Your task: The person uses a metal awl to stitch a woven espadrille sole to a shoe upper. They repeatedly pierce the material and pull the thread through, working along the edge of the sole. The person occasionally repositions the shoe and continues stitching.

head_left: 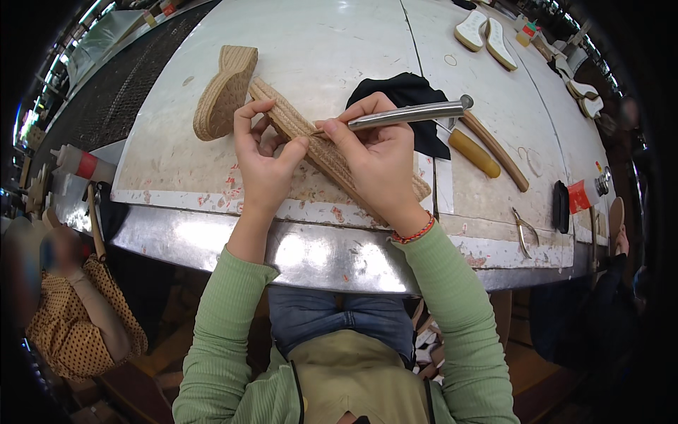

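A braided rope wedge sole [326,152] lies slantwise in front of me, near the table's front edge. My left hand [267,152] is closed on its far left end, fingers and thumb gripping the edge. My right hand [378,152] holds a pointed tool with a silver metal handle [409,114], its knobbed end toward the right. The tool's thin tip meets the braid close to my left thumb. That hand's lower side covers part of the sole. A second rope wedge sole [226,92] rests on the table, left of and beyond my left hand.
Right of my hands lie a black cloth [406,92], a yellow-handled tool [474,152], a brown wooden handle [498,152] and pliers [524,232]. Red-labelled bottles [86,164] stand at both sides. White soles [486,37] lie far right. People sit at left and right.
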`<state>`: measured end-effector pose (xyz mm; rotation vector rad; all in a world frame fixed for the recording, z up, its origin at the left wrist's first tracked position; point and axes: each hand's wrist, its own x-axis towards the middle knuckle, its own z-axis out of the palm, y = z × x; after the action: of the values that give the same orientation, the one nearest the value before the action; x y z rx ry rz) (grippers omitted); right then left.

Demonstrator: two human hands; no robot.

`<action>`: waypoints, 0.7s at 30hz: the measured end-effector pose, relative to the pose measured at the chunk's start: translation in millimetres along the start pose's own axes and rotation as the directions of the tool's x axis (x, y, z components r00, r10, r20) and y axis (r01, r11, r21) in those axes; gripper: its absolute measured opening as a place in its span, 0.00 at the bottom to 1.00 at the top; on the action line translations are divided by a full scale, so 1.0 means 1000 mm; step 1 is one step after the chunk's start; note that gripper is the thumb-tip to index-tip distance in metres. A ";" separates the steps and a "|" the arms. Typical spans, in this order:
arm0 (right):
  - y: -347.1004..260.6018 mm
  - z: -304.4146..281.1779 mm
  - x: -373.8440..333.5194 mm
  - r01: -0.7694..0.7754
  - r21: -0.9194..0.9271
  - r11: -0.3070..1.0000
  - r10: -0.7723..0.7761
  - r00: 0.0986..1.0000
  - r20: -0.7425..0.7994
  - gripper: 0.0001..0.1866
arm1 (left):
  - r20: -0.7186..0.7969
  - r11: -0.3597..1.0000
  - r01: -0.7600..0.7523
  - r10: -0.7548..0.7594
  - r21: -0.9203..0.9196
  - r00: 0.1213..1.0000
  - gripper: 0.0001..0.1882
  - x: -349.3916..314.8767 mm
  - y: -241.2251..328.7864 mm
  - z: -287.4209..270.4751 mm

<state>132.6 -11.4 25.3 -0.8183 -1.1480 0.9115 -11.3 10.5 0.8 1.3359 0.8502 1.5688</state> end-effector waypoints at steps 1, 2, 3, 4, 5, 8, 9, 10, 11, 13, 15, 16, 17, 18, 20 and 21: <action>0.000 0.000 0.000 0.001 0.000 1.000 -0.001 1.000 -0.007 0.07 | 0.001 1.000 -0.003 0.003 -0.001 1.000 0.31 0.000 0.000 0.000; 0.000 0.000 0.000 0.001 -0.001 1.000 -0.001 1.000 -0.013 0.07 | 0.003 1.000 -0.006 0.006 -0.002 1.000 0.31 0.000 0.000 0.001; -0.002 0.000 0.000 -0.010 -0.041 0.999 0.010 1.000 0.002 0.07 | 0.004 1.000 -0.009 0.009 -0.002 1.000 0.31 0.000 -0.001 0.001; -0.005 -0.001 -0.001 -0.022 -0.081 0.996 0.023 1.000 0.019 0.07 | 0.004 1.000 -0.010 0.010 -0.004 1.000 0.31 0.000 -0.001 0.001; -0.005 -0.001 -0.001 -0.032 -0.120 0.992 0.037 0.999 0.037 0.08 | 0.005 1.000 -0.012 0.012 -0.006 1.000 0.31 -0.001 -0.001 0.000; -0.001 0.002 0.000 0.100 -0.147 0.984 -0.095 0.995 0.041 0.07 | -0.007 1.000 -0.021 0.021 0.007 1.000 0.30 0.002 0.000 0.002; 0.000 0.001 0.001 0.126 -0.206 0.970 -0.114 0.991 0.072 0.08 | -0.013 1.000 -0.025 0.025 0.014 1.000 0.30 0.003 -0.001 0.002; -0.001 0.001 0.000 0.152 -0.260 0.954 -0.129 0.986 0.102 0.08 | -0.011 1.000 -0.020 0.020 -0.001 1.000 0.30 0.004 -0.001 0.003; -0.001 0.001 -0.001 0.178 -0.311 0.933 -0.143 0.981 0.133 0.08 | -0.008 1.000 -0.015 0.014 -0.016 1.000 0.30 0.004 -0.001 0.003; 0.005 0.001 0.002 0.336 -0.333 0.881 -0.300 0.941 0.156 0.08 | -0.012 1.000 -0.022 0.022 -0.021 1.000 0.30 0.004 -0.002 0.004; 0.001 0.001 0.000 0.185 -0.248 0.951 -0.163 0.981 0.106 0.07 | -0.025 0.999 -0.046 0.046 0.003 0.999 0.30 0.004 -0.002 0.003; 0.000 0.000 0.003 0.123 -0.168 0.978 -0.114 0.992 0.063 0.07 | -0.022 0.999 -0.041 0.041 0.010 0.999 0.30 0.004 -0.003 0.003; 0.001 -0.002 0.008 0.063 -0.084 0.995 -0.061 0.998 0.025 0.07 | -0.019 0.999 -0.035 0.036 0.019 0.999 0.30 0.004 -0.002 0.002; 0.001 -0.003 0.010 0.004 0.004 1.000 -0.004 1.000 -0.008 0.07 | -0.016 0.999 -0.030 0.031 0.027 0.999 0.31 0.004 -0.002 0.002; 0.001 -0.002 0.009 -0.001 0.023 1.000 0.001 1.000 -0.003 0.08 | -0.005 1.000 -0.028 0.028 0.015 1.000 0.31 0.005 -0.002 0.002; 0.002 -0.002 0.009 -0.001 0.017 1.000 0.001 1.000 0.004 0.08 | 0.000 1.000 -0.026 0.026 0.008 1.000 0.31 0.005 -0.003 0.002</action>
<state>136.2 -2.6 26.9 -0.8033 -1.1414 0.9227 -9.3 15.7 0.6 1.3578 0.8434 1.5872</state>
